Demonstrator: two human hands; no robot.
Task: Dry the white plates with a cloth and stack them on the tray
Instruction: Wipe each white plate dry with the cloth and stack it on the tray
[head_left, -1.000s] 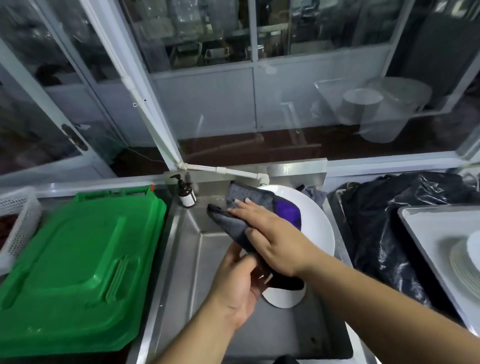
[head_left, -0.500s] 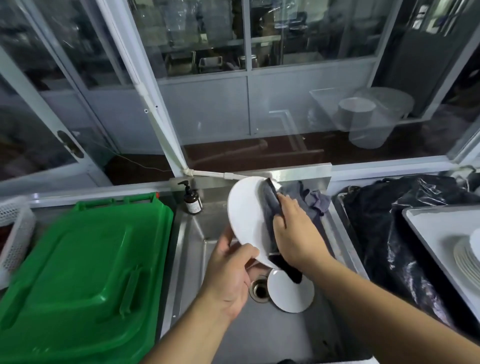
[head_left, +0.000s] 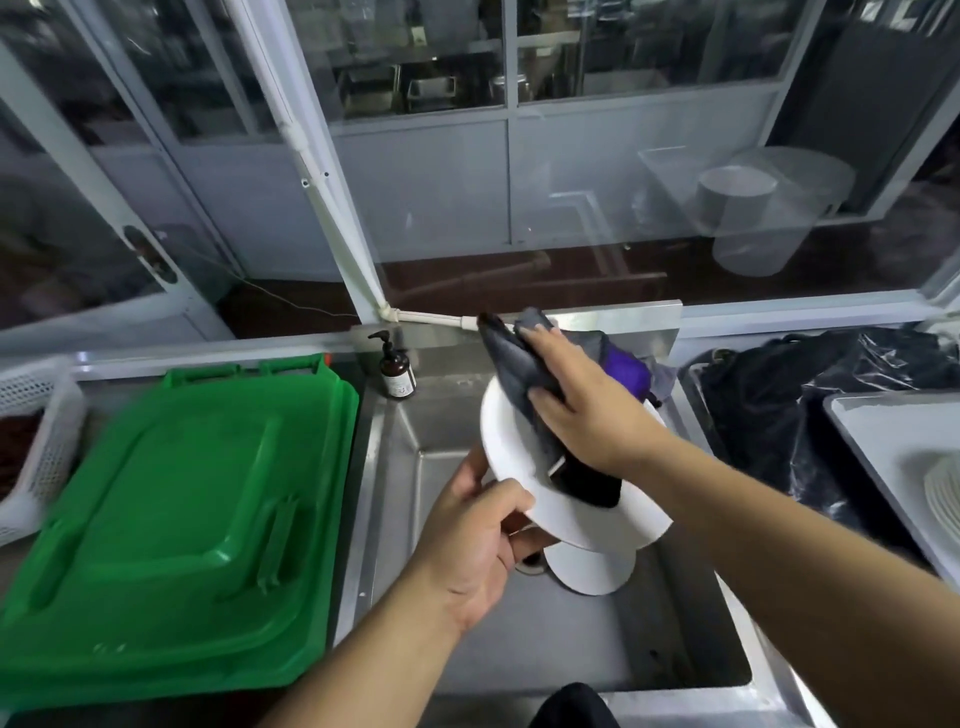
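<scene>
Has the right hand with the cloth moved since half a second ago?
Yes. The right hand slid its cloth up the white plate, toward the sink's back rim.

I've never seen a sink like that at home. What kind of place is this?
Probably the washing-up area of a restaurant or canteen kitchen. There is a deep steel sink, a big tray with stacked plates beside it, and metal pans on shelves behind the glass.

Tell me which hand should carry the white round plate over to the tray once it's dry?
Probably the left hand: it already grips the white round plate by its rim over the steel sink. The right hand presses the grey cloth on it, though the white tray lies on the right.
</scene>
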